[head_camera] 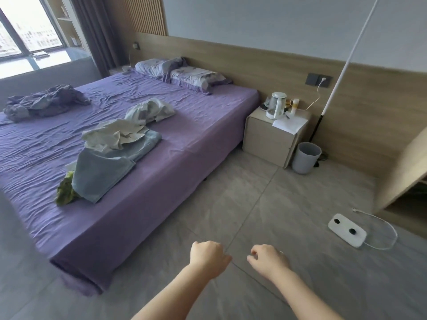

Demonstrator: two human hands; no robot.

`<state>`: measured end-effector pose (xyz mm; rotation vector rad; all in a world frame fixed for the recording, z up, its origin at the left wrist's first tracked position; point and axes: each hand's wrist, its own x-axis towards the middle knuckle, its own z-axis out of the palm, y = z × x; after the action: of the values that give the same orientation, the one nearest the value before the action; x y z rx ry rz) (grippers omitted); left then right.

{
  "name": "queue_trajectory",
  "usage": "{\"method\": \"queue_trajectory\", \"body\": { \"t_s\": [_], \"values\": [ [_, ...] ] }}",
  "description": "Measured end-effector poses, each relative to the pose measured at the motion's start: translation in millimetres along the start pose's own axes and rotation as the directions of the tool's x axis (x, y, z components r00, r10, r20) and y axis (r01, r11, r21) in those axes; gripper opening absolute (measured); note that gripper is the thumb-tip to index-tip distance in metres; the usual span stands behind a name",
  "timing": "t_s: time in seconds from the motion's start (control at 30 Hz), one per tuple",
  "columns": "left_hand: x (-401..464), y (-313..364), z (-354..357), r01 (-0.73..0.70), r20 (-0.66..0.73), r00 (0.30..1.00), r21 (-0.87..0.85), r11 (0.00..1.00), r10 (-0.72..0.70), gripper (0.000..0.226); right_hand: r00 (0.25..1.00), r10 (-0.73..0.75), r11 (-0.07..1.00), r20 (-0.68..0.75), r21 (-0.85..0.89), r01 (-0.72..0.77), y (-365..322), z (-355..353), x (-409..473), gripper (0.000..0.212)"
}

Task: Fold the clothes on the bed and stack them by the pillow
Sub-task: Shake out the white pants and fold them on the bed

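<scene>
Well apart from both empty hands (209, 256) (269, 258), clothes (115, 153) lie unfolded.

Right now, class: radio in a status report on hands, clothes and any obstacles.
Left hand and right hand loosely curled, empty, over floor. Clothes unfolded, heaped on bed; none by pillow. Nothing between hands and bed.

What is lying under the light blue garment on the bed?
A green patterned cloth pokes out from under the light blue garment at its near-left corner; a sliver of white shows beside it. How far either extends underneath is hidden.
</scene>
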<state>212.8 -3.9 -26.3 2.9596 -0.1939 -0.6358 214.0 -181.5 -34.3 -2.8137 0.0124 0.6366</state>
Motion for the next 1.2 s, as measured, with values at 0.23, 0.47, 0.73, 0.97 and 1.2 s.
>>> {"method": "queue_trajectory", "body": {
  "t_s": [0.23, 0.47, 0.73, 0.97, 1.2],
  "values": [
    [54.2, -6.2, -11.4, -0.047, 0.047, 0.998, 0.003, 0.999, 0.047, 0.039, 0.998, 0.059, 0.998, 0.019, 0.026, -0.059, -11.0, -14.7, 40.6, 0.031],
    [124.9, 13.5, -32.8, -0.051, 0.097, 0.994, 0.042, 0.998, 0.047, 0.042, 0.999, 0.031, 0.999, 0.045, 0.024, -0.032, 6.0, -43.5, 103.9, 0.033],
    [226.7, 65.7, -81.9, 0.025, 0.072, 0.997, 0.021, 0.999, -0.027, 0.042, 0.997, -0.04, 0.999, 0.06, 0.002, 0.04, 61.9, -111.7, 208.6, 0.034],
    [292.3, 90.4, -115.9, 0.146, 0.066, 0.988, -0.039, 0.989, -0.143, 0.043, 0.991, -0.1, 0.994, 0.085, -0.038, 0.103, 86.3, -162.6, 283.4, 0.033],
    [362.8, 78.9, -141.3, 0.189, 0.068, 0.98, -0.053, 0.981, -0.185, 0.046, 0.989, -0.12, 0.992, 0.091, -0.03, 0.123, 82.1, -185.6, 356.5, 0.036]
  ]
}}
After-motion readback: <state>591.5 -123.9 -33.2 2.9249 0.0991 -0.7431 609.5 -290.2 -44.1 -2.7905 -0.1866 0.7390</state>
